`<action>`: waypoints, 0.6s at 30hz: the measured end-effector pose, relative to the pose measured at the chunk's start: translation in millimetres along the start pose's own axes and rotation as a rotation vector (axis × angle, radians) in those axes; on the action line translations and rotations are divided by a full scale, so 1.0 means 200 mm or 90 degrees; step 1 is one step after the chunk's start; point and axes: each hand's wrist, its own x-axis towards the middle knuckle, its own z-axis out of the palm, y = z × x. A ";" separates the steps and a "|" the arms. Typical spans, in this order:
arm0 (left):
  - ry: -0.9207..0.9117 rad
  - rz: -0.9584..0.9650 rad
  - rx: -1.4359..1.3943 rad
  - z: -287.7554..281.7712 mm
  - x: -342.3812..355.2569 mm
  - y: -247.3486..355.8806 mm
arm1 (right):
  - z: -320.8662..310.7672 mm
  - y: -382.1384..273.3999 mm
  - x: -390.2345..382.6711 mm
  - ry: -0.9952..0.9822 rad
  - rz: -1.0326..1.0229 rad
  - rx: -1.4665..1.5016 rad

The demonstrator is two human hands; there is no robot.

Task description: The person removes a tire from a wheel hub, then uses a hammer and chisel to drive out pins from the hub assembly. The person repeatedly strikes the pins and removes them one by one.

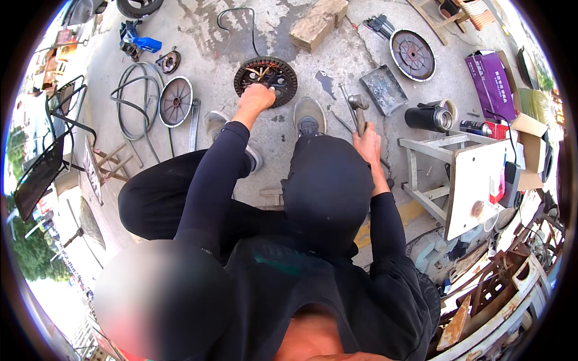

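Observation:
On the concrete in front of my feet lies a round motor stator [290,77] with a dark toothed rim and copper-coloured wires at its middle. A black cable [253,42] runs from its far side. My left hand [256,98] is closed over the stator's near left part, fingers bent; what they pinch is hidden. To the right, beside my knee, my right hand [368,145] grips a hammer [359,107] by its handle, the metal head up and away from me. Thin metal rods lie close to the hammer.
Two round motor covers [176,102] [412,55] flank the work spot. A metal tray [384,90], wooden block [318,24], black flask [428,117] and white-topped stool [475,180] stand to the right or far side. A coiled hose [129,96] and blue tool [146,44] lie left.

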 end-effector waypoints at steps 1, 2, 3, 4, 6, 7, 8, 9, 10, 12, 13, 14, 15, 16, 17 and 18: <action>-0.059 0.029 0.012 0.04 0.07 0.00 | 0.04 0.07 -0.01 0.012 -0.003 -0.021; -0.117 0.061 0.022 0.07 0.13 0.00 | 0.06 0.13 -0.02 0.016 0.010 -0.046; -0.173 -0.034 -0.092 0.09 0.18 0.01 | 0.08 0.16 -0.01 0.021 0.022 -0.072; -0.229 -0.131 -0.208 0.11 0.22 0.01 | 0.07 0.19 0.01 -0.005 0.036 -0.121; -0.272 -0.237 -0.353 0.13 0.28 0.02 | 0.05 0.19 0.05 0.015 -0.033 -0.157; -0.264 -0.244 -0.384 0.14 0.29 0.00 | 0.03 0.17 0.08 0.048 -0.064 -0.180; -0.258 -0.253 -0.421 0.16 0.29 -0.02 | 0.02 0.15 0.10 0.074 -0.083 -0.223; -0.265 -0.262 -0.466 0.18 0.27 -0.04 | 0.01 0.12 0.12 0.106 -0.101 -0.169; -0.216 -0.197 -0.436 0.19 0.23 -0.08 | 0.00 0.08 0.14 0.118 -0.111 -0.118; -0.073 -0.036 -0.248 0.19 0.12 -0.18 | -0.01 -0.02 0.18 0.065 -0.110 0.051; -0.018 0.035 -0.140 0.17 0.03 -0.24 | -0.02 -0.08 0.20 -0.027 -0.111 0.131; -0.055 -0.003 -0.188 0.15 -0.06 -0.28 | -0.02 -0.15 0.22 -0.098 -0.119 0.218; -0.046 0.017 -0.230 0.12 -0.18 -0.34 | -0.02 -0.23 0.24 -0.175 -0.101 0.295; -0.062 0.006 -0.234 0.08 -0.28 -0.38 | -0.02 -0.32 0.26 -0.257 -0.140 0.369; -0.085 -0.019 -0.235 0.03 -0.40 -0.42 | -0.01 -0.42 0.27 -0.359 -0.145 0.426; -0.092 0.027 -0.274 -0.03 -0.52 -0.45 | -0.01 -0.52 0.28 -0.463 -0.145 0.459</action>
